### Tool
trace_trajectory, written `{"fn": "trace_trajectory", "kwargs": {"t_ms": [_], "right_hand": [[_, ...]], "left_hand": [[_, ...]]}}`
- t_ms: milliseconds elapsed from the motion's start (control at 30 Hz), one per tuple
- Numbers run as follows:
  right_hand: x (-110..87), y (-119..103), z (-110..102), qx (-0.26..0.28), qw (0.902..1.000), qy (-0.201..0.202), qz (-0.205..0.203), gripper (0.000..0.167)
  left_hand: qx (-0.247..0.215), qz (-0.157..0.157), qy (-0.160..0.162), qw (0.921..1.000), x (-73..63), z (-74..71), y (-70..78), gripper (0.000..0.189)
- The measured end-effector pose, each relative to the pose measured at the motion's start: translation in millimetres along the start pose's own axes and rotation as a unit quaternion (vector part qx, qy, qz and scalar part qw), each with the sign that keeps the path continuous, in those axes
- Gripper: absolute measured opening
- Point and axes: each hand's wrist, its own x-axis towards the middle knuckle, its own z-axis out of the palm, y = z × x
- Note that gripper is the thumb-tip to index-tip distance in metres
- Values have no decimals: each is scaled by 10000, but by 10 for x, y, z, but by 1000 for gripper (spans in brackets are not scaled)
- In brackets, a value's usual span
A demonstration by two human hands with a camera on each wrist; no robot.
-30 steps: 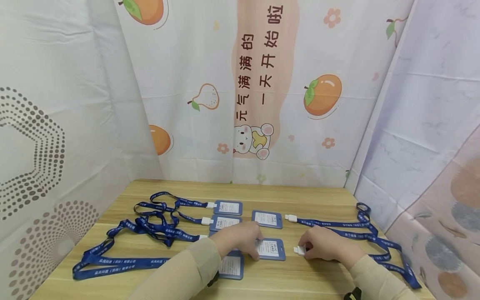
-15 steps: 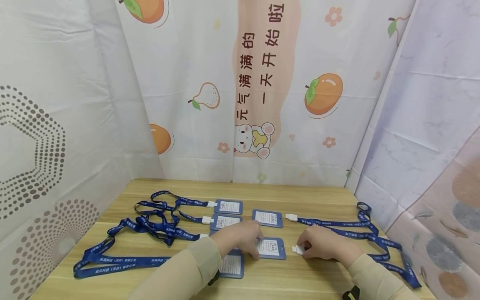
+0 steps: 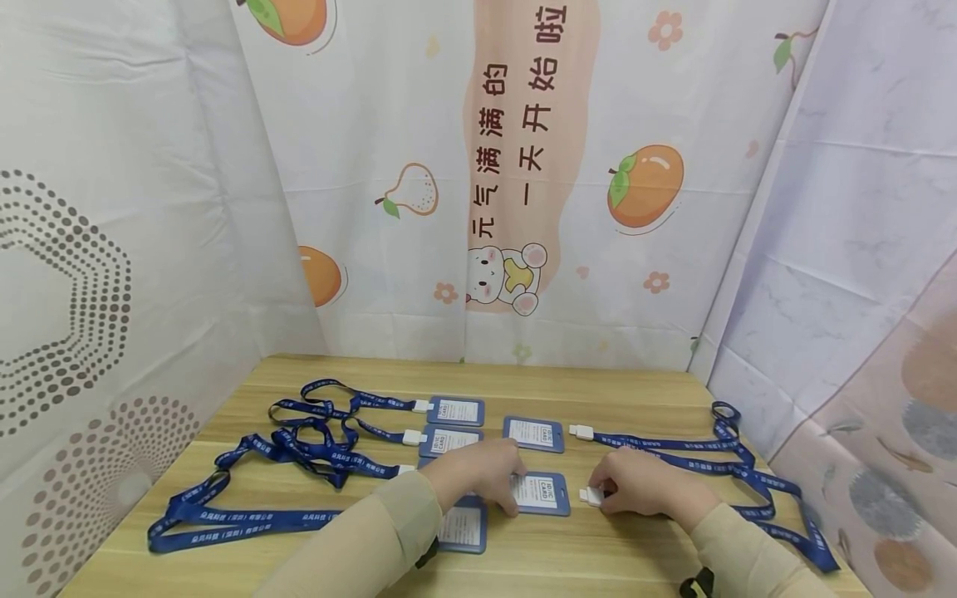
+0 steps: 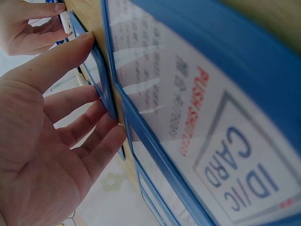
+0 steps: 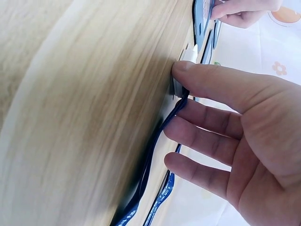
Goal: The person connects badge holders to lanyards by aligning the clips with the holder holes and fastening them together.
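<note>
My left hand (image 3: pixel 478 475) holds a blue-framed ID card holder (image 3: pixel 543 493) by its left end, flat on the table. In the left wrist view, the thumb and fingers of that hand (image 4: pixel 56 127) lie along opposite edges of the holder. My right hand (image 3: pixel 645 483) pinches the white plastic clip (image 3: pixel 592 496) of a blue lanyard, just right of the holder's slotted end, with a small gap between clip and holder. In the right wrist view, the thumb rests on the clip (image 5: pixel 188 56) and the lanyard strap (image 5: pixel 153 146) trails away below the fingers.
Another card holder (image 3: pixel 533 434) lies behind, apart from a second white clip (image 3: pixel 581 433) on its lanyard (image 3: pixel 673 446). At left, several card holders (image 3: pixel 456 411) form a column, with blue lanyards (image 3: pixel 217 522) spread beside them. Printed curtains (image 3: pixel 374 249) enclose the wooden table (image 3: pixel 598 565).
My right hand has shifted slightly left with the lanyard clip, narrowing the gap to the card holder. My left hand stays in place on the holder.
</note>
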Motion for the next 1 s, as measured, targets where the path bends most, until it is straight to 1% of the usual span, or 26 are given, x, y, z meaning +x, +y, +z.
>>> {"fn": "trace_trajectory", "kwargs": {"t_ms": [300,533,800,1000], "right_hand": [[10,-9,0,-3,10000,-7,-18,15],[51,2,32,64,9999,-12,-116,13],[58,-18,30,60,10000,-35,-27,17],[66,-38,31,-1,9999,7,-137,17]], "left_hand": [[17,12,-13,10000,-12,-21,15,59],[0,48,10,10000,-15,-14,13,58],[17,52,16,10000,-21,-22,12,57],[-25,13,-19,10000,-41,-32,23,58]]}}
